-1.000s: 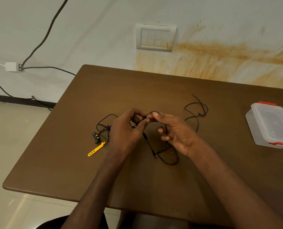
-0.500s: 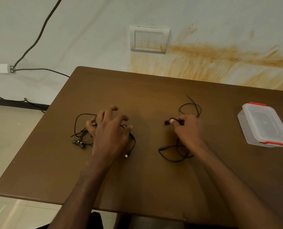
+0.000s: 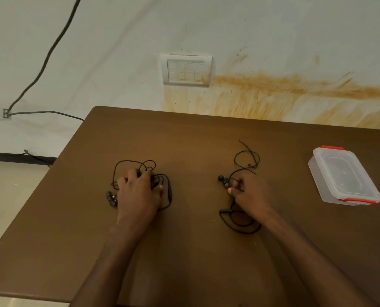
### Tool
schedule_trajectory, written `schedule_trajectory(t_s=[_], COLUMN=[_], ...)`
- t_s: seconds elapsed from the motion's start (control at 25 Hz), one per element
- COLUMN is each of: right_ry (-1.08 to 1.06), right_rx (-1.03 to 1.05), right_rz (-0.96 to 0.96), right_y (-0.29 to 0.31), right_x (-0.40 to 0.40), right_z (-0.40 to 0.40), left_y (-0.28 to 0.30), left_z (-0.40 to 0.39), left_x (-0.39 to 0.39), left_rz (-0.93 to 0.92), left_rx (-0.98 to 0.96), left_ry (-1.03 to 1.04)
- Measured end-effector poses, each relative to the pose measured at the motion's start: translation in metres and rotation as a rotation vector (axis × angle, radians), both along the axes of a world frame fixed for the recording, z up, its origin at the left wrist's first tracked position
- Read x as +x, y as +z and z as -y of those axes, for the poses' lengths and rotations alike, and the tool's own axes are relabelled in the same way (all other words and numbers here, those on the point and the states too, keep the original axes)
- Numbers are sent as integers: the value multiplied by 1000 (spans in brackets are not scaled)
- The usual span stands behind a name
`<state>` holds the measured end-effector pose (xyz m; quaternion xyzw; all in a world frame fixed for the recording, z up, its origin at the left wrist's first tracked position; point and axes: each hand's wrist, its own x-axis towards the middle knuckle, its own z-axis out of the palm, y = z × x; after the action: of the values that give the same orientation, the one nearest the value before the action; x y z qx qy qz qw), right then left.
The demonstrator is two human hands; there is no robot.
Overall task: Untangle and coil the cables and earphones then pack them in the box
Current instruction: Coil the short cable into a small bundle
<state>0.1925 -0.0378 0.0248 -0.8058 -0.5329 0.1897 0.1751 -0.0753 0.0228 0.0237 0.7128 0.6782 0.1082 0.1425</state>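
Two separate bundles of black cable lie on the brown table (image 3: 184,138). My left hand (image 3: 138,193) lies over the left tangle (image 3: 127,162), fingers bent down onto it; that tangle's yellow-marked earbuds (image 3: 111,198) poke out beside my left hand. My right hand (image 3: 251,196) pinches the other black earphones (image 3: 223,181) just behind the buds. Their cord loops away beyond the hand (image 3: 246,159) and curls under the wrist (image 3: 240,227). The clear plastic box (image 3: 317,173) with red clips stands at the right, its lid on.
The table's left edge runs diagonally close to the left tangle, with floor beyond it. A stained wall with a switch plate (image 3: 185,69) rises behind the table. A wall cable (image 3: 45,60) runs down to an adapter at the far left.
The two hands, together over one tangle a second ago, have moved apart, each taking its own bundle. The yellow strap beside the earbuds is no longer visible.
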Motion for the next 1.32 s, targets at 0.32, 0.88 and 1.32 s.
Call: schedule_trajectory(t_s=[0.32, 0.88, 1.32], right_ry=[231, 290, 149], right_rx=[-47, 373, 366], right_rz=[-243, -778, -401], right_y=[-1, 40, 23], right_x=[12, 9, 37], right_z=[4, 20, 17], left_y=[-2, 63, 27], left_z=[-57, 33, 44], left_x=[50, 103, 24], left_rz=[508, 1018, 401], left_rx=[72, -342, 213], left_ry=[-230, -391, 150])
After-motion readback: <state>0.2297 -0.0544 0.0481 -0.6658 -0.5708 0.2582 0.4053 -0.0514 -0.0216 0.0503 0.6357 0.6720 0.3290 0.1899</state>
